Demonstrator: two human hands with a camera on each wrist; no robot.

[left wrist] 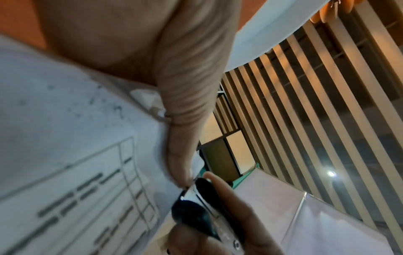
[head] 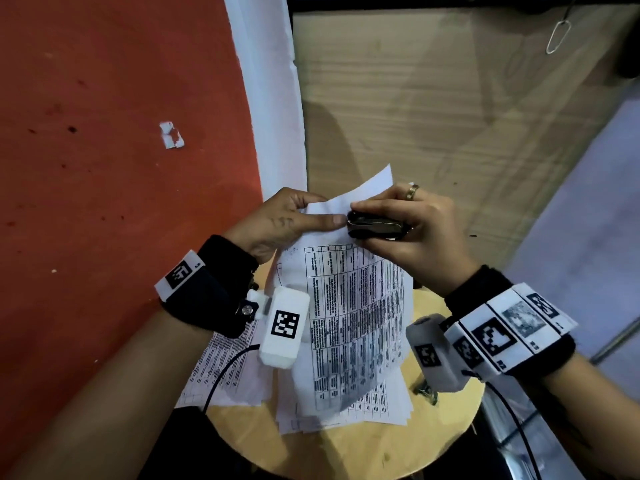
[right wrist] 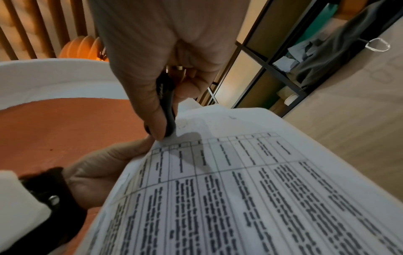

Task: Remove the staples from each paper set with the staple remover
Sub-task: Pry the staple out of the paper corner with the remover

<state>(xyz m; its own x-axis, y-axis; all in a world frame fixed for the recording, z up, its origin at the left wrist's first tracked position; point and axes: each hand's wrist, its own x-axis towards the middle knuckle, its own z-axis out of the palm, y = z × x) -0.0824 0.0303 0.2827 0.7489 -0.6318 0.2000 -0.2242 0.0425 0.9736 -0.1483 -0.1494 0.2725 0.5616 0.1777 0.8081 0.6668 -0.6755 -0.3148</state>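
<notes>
Head view: left hand pinches the paper set at its 12 o'clock corner; right hand squeezes the staple remover there. Left wrist: thumb touching the tool. Right wrist: floppy, tearable sheets, so grip beside the staple.

Nothing can be read with confidence. The paper set below the left hand and the right hand carries a printed table of rows and columns — its lettering is too blurred to make out in any view. The wrist bands behind both grips bear black-and-white square code markers — patterns, with small digits too tiny to tell.
</notes>
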